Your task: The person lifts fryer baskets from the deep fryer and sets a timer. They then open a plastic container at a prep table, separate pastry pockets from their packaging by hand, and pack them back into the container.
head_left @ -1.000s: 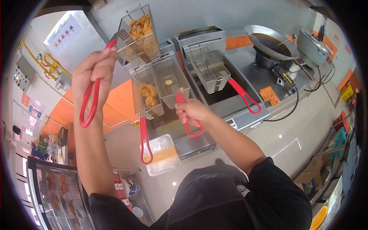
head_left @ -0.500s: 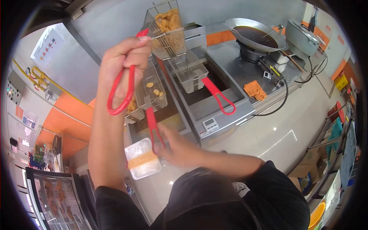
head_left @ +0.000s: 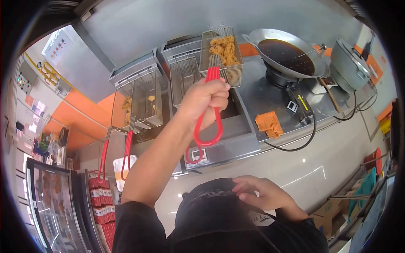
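My left hand [head_left: 206,101] is wrapped round the red handle of a raised wire fry basket [head_left: 237,76]. Golden-brown battered pieces [head_left: 223,49] fill part of that basket, which hangs above the right side of the right-hand fryer [head_left: 230,147]. A second fry basket [head_left: 183,78] sits in this fryer, just left of the raised one. Two more baskets [head_left: 152,95] rest side by side at the left fryer; a few small golden pieces show inside them. Close to my dark clothing, my right hand [head_left: 263,192] holds nothing, its fingers apart and slightly bent.
A wok of dark oil [head_left: 287,57] stands on a burner at right, beside a large lidded pot [head_left: 348,65]. An orange cloth [head_left: 269,125] lies on the counter. A white tray [head_left: 120,168], a shelf of red packages [head_left: 101,202] and a glass cabinet [head_left: 55,206] are at left.
My left hand has carried the raised basket to the right. My right hand has come away from the left basket's handle, back toward my body. The view has shifted too.
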### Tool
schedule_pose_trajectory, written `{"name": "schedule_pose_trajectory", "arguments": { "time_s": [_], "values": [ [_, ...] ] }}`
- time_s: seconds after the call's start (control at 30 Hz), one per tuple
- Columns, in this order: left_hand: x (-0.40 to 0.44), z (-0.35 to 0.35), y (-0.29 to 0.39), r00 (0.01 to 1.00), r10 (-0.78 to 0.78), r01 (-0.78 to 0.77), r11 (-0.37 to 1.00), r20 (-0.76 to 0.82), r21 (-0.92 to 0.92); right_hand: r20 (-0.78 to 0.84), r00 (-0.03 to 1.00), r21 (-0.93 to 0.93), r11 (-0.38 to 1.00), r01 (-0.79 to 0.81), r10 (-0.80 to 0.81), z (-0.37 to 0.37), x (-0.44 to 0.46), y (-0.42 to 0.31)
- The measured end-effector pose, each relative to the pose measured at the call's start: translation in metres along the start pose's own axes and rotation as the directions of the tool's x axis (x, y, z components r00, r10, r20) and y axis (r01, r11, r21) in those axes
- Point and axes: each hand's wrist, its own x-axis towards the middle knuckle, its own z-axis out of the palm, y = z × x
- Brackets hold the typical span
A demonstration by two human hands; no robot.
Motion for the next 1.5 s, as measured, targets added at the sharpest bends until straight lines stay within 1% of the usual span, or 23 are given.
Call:
{"name": "schedule_pose_trajectory", "arguments": {
  "time_s": [0.07, 0.1, 0.2, 0.3, 0.37, 0.47, 0.5, 0.63, 0.73, 0.77, 0.83, 0.93, 1.0, 1.07, 1.1, 1.2, 1.23, 1.27, 1.33, 1.4, 1.43, 1.47, 1.5],
  "values": [
    [0.018, 0.005, -0.016, 1.000, -0.005, 0.004, 0.999, -0.020, -0.036, 0.019, 1.000, -0.015, 1.000, -0.018, 0.018, -0.019, 0.000, 0.006],
    [0.023, 0.009, -0.022, 0.997, -0.011, 0.007, 0.998, -0.073, -0.063, 0.024, 0.999, -0.024, 0.999, -0.027, 0.027, -0.028, -0.001, 0.009],
    [0.040, 0.003, -0.035, 0.992, -0.030, 0.023, 0.998, -0.124, -0.058, 0.054, 0.997, -0.053, 0.997, -0.058, 0.061, -0.050, -0.007, 0.018],
    [0.051, -0.003, -0.044, 0.984, -0.027, 0.017, 0.998, -0.175, -0.063, 0.048, 0.991, 0.021, 0.991, -0.130, 0.128, -0.065, -0.013, 0.036],
    [0.057, -0.008, -0.051, 0.973, -0.017, 0.003, 0.998, -0.232, -0.059, 0.054, 0.992, 0.042, 0.992, -0.120, 0.117, -0.075, -0.016, 0.046],
    [0.061, -0.012, -0.067, 0.960, -0.039, 0.039, 0.999, -0.277, -0.005, 0.064, 0.990, 0.074, 0.989, -0.131, 0.126, -0.089, -0.013, 0.049],
    [0.064, -0.018, -0.069, 0.967, -0.062, 0.052, 0.998, -0.249, -0.046, 0.068, 0.988, 0.087, 0.986, -0.142, 0.136, -0.092, -0.011, 0.049],
    [0.070, -0.020, -0.087, 0.956, -0.041, 0.029, 0.999, -0.292, -0.046, 0.084, 0.984, 0.166, 0.972, -0.167, 0.155, -0.101, 0.000, 0.056],
    [0.072, -0.031, -0.110, 0.940, -0.020, 0.046, 0.997, -0.341, 0.068, 0.108, 0.981, 0.231, 0.956, -0.183, 0.162, -0.102, 0.011, 0.066],
    [0.073, -0.029, -0.118, 0.914, -0.008, 0.074, 0.987, -0.405, 0.146, 0.118, 0.977, 0.243, 0.949, -0.202, 0.178, -0.102, 0.015, 0.070],
    [0.073, -0.029, -0.130, 0.854, 0.012, 0.158, 0.946, -0.520, 0.282, 0.143, 0.969, 0.230, 0.946, -0.229, 0.200, -0.101, 0.025, 0.073],
    [0.068, -0.022, -0.126, 0.836, -0.064, 0.324, 0.860, -0.546, 0.395, 0.182, 0.956, 0.179, 0.948, -0.263, 0.231, -0.092, 0.036, 0.077],
    [0.068, -0.029, -0.135, 0.850, -0.031, 0.304, 0.844, -0.526, 0.442, 0.214, 0.945, 0.152, 0.947, -0.283, 0.248, -0.086, 0.044, 0.081],
    [0.060, -0.026, -0.139, 0.845, -0.003, 0.296, 0.836, -0.535, 0.463, 0.230, 0.925, 0.199, 0.915, -0.350, 0.304, -0.078, 0.050, 0.087],
    [0.055, -0.022, -0.137, 0.850, -0.008, 0.335, 0.778, -0.526, 0.531, 0.249, 0.911, 0.220, 0.897, -0.384, 0.329, -0.073, 0.055, 0.091],
    [0.027, -0.006, -0.149, 0.772, 0.099, 0.363, 0.742, -0.628, 0.563, 0.329, 0.896, 0.221, 0.899, -0.379, 0.297, -0.055, 0.069, 0.112],
    [0.008, -0.002, -0.152, 0.821, 0.174, 0.317, 0.653, -0.544, 0.687, 0.311, 0.939, -0.012, 0.988, -0.152, 0.148, -0.050, 0.075, 0.117],
    [-0.015, 0.004, -0.155, 0.866, 0.232, 0.261, 0.546, -0.443, 0.796, 0.272, 0.931, 0.053, 0.962, -0.268, 0.244, -0.035, 0.080, 0.122],
    [-0.076, 0.030, -0.137, 0.938, 0.055, 0.286, 0.440, -0.343, 0.851, 0.201, 0.878, 0.189, 0.862, -0.470, 0.435, 0.002, 0.092, 0.130],
    [-0.145, 0.029, -0.123, 0.997, 0.033, 0.050, 0.470, -0.074, 0.881, 0.300, 0.872, 0.133, 0.889, -0.439, 0.386, 0.021, 0.121, 0.129],
    [-0.168, 0.023, -0.094, 0.993, -0.105, 0.020, 0.553, 0.046, 0.833, 0.327, 0.876, 0.108, 0.906, -0.409, 0.356, 0.038, 0.134, 0.125],
    [-0.190, 0.012, -0.066, 0.957, -0.228, 0.005, 0.633, 0.180, 0.774, 0.351, 0.878, 0.085, 0.923, -0.376, 0.326, 0.056, 0.148, 0.120],
    [-0.215, -0.004, -0.052, 0.944, -0.225, -0.024, 0.680, 0.239, 0.733, 0.358, 0.890, 0.164, 0.919, -0.358, 0.282, 0.075, 0.163, 0.111]
  ]
}}
